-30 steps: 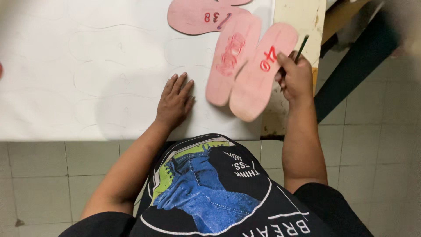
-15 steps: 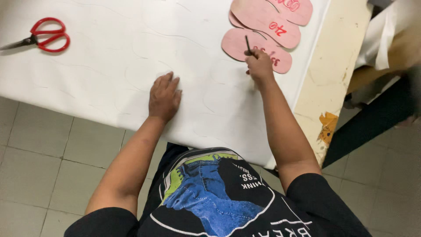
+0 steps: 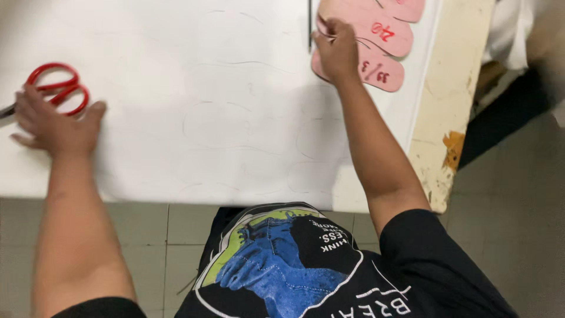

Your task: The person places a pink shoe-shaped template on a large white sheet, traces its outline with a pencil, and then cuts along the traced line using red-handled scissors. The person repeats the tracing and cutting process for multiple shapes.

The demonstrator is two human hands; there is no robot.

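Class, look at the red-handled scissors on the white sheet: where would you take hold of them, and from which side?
Grip the scissors by the two red loops, which lie flat and exposed beside the left hand. Come from the near side; the blades run off the picture's left edge.

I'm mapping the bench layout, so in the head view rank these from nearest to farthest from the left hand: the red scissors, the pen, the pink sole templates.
1. Red scissors: at the left hand, their handles right by its fingers, far left of the white sheet.
2. Pen: across the sheet, top centre, beside the right hand.
3. Pink sole templates: top right, beyond the pen.
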